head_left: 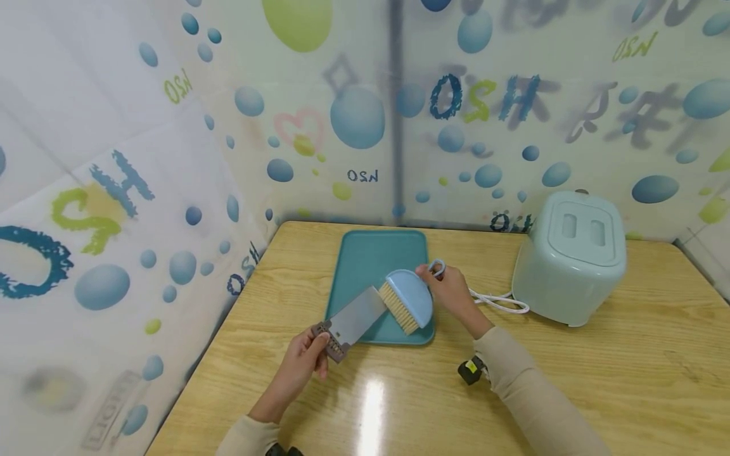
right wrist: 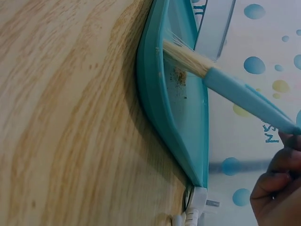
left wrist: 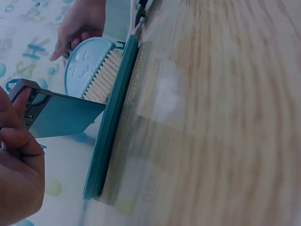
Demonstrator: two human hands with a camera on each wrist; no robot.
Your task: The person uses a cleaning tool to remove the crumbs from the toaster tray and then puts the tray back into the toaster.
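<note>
My left hand grips the brown-grey end of a flat metal crumb tray, thumb on top. The tray tilts, its far end down at the teal serving tray. In my right hand is a small light-blue hand brush, pinched near its looped handle. The brush's pale bristles meet the far end of the crumb tray in the head view. Brown crumbs lie in the serving tray beside the bristles in the right wrist view.
A pale green toaster stands to the right on the wooden table. Its white cord lies between it and my right hand. A bubble-printed curtain hangs behind and at the left.
</note>
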